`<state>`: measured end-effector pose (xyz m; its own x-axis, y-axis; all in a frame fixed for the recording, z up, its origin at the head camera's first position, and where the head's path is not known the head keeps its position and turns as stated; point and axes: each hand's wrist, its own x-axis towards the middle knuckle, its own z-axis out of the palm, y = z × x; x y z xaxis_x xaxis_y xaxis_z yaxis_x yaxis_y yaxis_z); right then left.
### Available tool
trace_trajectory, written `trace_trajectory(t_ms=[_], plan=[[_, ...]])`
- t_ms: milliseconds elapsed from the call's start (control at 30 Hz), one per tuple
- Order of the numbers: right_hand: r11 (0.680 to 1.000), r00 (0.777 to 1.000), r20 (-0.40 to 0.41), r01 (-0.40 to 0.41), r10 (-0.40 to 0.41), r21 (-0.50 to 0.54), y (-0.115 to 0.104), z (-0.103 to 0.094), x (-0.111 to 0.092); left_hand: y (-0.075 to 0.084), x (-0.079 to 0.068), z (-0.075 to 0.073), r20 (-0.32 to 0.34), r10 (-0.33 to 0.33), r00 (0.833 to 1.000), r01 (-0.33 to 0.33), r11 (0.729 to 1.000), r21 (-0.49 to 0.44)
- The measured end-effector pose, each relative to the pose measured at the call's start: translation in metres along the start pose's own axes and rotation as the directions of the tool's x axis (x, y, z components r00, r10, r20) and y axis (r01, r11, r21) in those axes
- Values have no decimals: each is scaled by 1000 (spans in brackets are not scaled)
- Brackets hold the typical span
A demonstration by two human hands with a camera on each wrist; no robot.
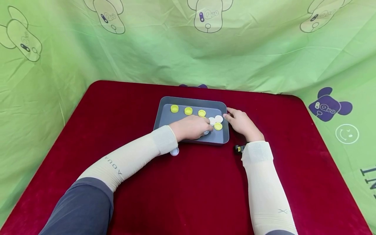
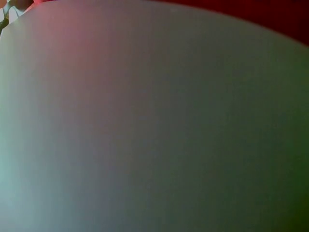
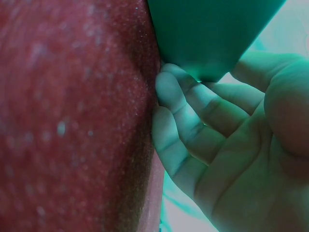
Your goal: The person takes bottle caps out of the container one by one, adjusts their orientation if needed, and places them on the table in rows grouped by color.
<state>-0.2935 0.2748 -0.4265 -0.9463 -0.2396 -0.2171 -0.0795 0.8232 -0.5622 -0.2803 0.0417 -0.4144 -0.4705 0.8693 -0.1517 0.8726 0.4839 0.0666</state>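
A grey rectangular tray (image 1: 164, 103) lies on the table and holds several yellow and white bottle caps. My left hand (image 1: 192, 127) reaches over its front part, fingers bent down around a white bottle cap (image 1: 206, 133) that is mostly hidden beneath them. Just beyond those fingertips are a white cap (image 1: 211, 121), another white cap (image 1: 218, 119) and a yellow cap (image 1: 218, 126). At the tray's right side, my right hand (image 1: 241, 123) holds the wall, thumb at the rim. In the right wrist view its fingers (image 3: 176, 133) lie along the outer wall, near the tabletop.
Three yellow caps (image 1: 188, 111) sit along the tray's back. Outside, a white cap (image 1: 174, 151) lies on the red cloth (image 1: 199, 182) by my left sleeve. A small black object (image 1: 238, 149) is at my right wrist. Green curtains surround the table. A pale blurred surface fills the left wrist view.
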Motion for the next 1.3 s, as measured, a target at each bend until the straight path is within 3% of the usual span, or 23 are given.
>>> trace_trajectory(t_ms=[967, 1300], plan=[[1000, 1000, 3, -11, 11, 4, 0, 0, -1, 1, -7, -5, -38, 21, 999, -22, 999, -25], [1000, 1000, -1, 2, -2, 10, -1, 0, -3, 2, -11, -8, -73, 1, 997, -4, 999, -47]])
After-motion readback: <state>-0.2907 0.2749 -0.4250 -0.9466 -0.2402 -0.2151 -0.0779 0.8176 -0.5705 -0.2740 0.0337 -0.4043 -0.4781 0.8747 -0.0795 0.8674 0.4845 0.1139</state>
